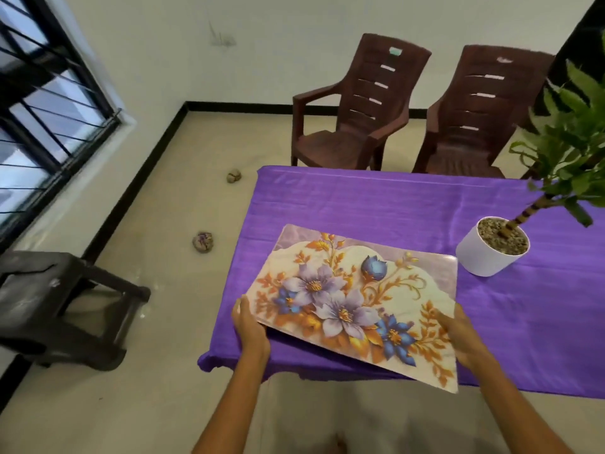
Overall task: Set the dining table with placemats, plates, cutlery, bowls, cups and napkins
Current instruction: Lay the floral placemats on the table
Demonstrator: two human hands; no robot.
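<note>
A floral placemat [357, 299] with purple and blue flowers and orange leaves hovers tilted over the near left part of the table, which is covered by a purple cloth [376, 204]. My left hand [250, 326] grips the mat's near left edge, thumb on top. At the mat's right edge, my right hand [461, 335] holds on with fingers over the top. The mat's near right corner sticks out past the table's front edge.
A white pot with a green plant [494, 250] stands on the table to the right of the mat. Two brown plastic chairs [357, 113] stand behind the table. A dark stool [55, 306] sits on the floor at left, under a barred window.
</note>
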